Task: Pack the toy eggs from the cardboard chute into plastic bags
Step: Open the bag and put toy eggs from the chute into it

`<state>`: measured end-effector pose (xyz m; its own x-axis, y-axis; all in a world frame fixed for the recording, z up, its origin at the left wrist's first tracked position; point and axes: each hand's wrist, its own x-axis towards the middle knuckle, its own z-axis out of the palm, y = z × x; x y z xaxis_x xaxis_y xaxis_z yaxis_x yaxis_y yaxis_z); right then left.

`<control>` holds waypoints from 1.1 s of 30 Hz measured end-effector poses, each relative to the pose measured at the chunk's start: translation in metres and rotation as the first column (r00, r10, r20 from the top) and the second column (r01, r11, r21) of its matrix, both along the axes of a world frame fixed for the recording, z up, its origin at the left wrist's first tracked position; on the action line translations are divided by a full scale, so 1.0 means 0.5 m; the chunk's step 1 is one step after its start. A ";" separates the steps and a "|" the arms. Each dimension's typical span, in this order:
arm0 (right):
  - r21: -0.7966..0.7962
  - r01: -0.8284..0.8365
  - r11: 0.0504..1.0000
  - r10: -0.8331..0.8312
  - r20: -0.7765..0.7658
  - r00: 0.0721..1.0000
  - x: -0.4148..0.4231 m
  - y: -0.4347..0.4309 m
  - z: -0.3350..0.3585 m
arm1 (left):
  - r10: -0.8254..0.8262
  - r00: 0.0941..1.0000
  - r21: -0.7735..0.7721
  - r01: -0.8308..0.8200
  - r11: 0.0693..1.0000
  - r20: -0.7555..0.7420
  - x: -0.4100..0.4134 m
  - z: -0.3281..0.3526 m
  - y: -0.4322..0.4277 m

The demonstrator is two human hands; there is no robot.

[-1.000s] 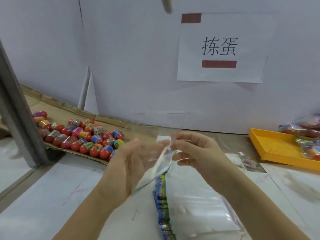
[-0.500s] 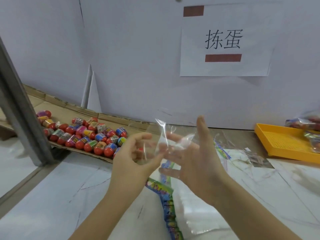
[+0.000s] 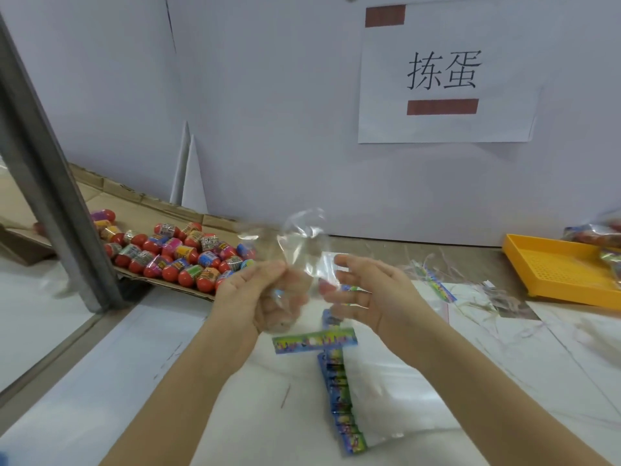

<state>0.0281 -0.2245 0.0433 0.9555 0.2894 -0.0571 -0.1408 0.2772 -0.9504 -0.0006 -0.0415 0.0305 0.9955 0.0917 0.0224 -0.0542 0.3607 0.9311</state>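
Several red toy eggs [image 3: 181, 255] with coloured caps lie on the cardboard chute [image 3: 134, 203] at the left. In front of me both hands hold one clear plastic bag [image 3: 302, 250] above the table. My left hand [image 3: 258, 294] pinches its left side with curled fingers. My right hand [image 3: 366, 290] holds its right side, fingers spread around the film. The bag's printed header strip [image 3: 314, 341] hangs below the hands. The bag looks empty and is blurred.
A stack of flat bags [image 3: 339, 398] with printed headers lies on the white table below my hands. A yellow tray [image 3: 557, 267] with filled bags stands at the right. A grey metal post [image 3: 50, 169] rises at the left. Loose film scraps [image 3: 470, 297] lie near the tray.
The bag has been lifted off the stack and spread between both hands; its header strip now hangs free below them. My hands have moved slightly apart.
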 end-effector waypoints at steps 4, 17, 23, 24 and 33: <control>-0.562 0.163 0.811 0.036 0.327 0.944 0.042 0.045 -0.018 | 0.077 0.997 -0.162 -0.071 0.984 0.030 0.004 0.010 0.035; -0.911 0.290 0.293 0.452 0.399 0.797 0.117 0.167 -0.047 | 0.036 0.994 0.002 -0.036 0.999 0.101 0.006 0.006 0.048; -0.867 0.444 0.226 0.490 0.495 0.718 0.111 0.139 -0.057 | 0.028 0.996 0.017 -0.030 0.999 0.090 0.002 0.008 0.039; -0.818 0.470 0.331 0.401 0.573 0.715 0.109 0.128 -0.048 | 0.024 0.995 0.022 -0.027 0.999 0.094 0.001 0.009 0.037; -0.067 0.239 0.969 -0.112 0.741 0.662 -0.003 0.005 0.120 | 0.121 0.986 0.254 -0.147 0.956 0.116 -0.011 0.015 -0.001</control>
<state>0.0265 -0.2218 0.1035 0.7425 0.1606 0.6503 0.6481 0.0732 -0.7580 -0.0062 -0.0422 0.0380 0.9662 0.2017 0.1606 -0.1814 0.0892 0.9794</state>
